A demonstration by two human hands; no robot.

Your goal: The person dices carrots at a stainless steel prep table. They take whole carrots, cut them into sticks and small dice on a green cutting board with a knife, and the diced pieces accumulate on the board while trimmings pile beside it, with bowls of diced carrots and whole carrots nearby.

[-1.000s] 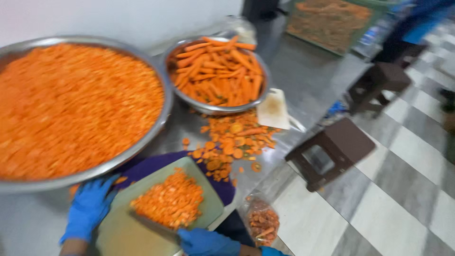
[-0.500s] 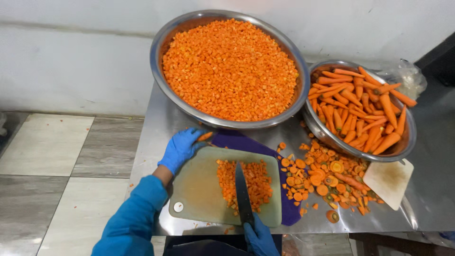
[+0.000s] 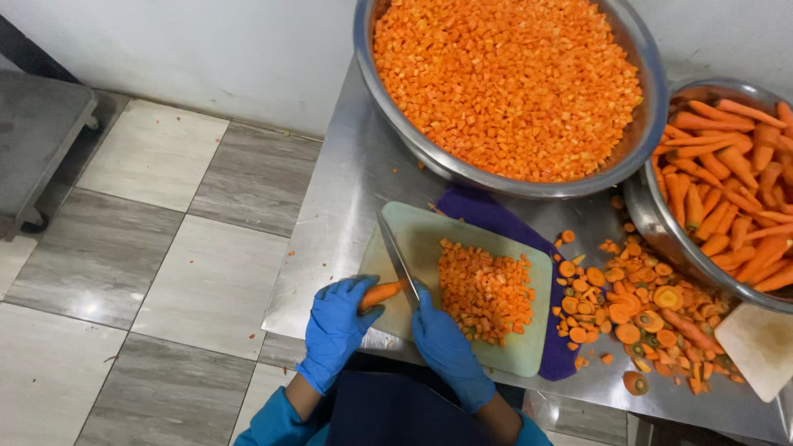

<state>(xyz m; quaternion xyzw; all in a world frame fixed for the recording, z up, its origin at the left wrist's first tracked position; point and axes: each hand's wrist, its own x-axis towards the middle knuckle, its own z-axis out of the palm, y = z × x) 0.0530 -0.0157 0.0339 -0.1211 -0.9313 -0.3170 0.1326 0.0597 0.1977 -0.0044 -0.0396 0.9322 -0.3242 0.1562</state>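
Here the steel tabletop (image 3: pixel 347 206) fills the right half of the head view, set against a white wall above a grey tiled floor (image 3: pixel 149 248). At its far edge stands the large steel bowl (image 3: pixel 652 99), heaped with small diced carrot cubes. Touching it on the right, at the tabletop's right edge, is a second steel bowl (image 3: pixel 652 223) filled with peeled carrot lengths. The pale green cutting board (image 3: pixel 529 355) lies at the near edge, over a purple cloth (image 3: pixel 496 216) that shows beyond its far and right sides. A pile of diced carrot (image 3: pixel 486 289) covers the board's middle. To the right of the board, between it and the second bowl, round carrot slices and trimmings (image 3: pixel 640 310) lie scattered on the bare steel. A whitish flat scraper (image 3: pixel 760 347) rests near the tabletop's near right corner. Both hands wear blue gloves. The left hand (image 3: pixel 334 330), at the board's near left corner, is closed around a carrot piece (image 3: pixel 382 293) whose end points toward the blade. The right hand (image 3: pixel 446 347) grips the handle of a knife (image 3: pixel 396 260); its blade runs along the board's left side, just beside the diced pile, with the carrot piece meeting it near the handle.
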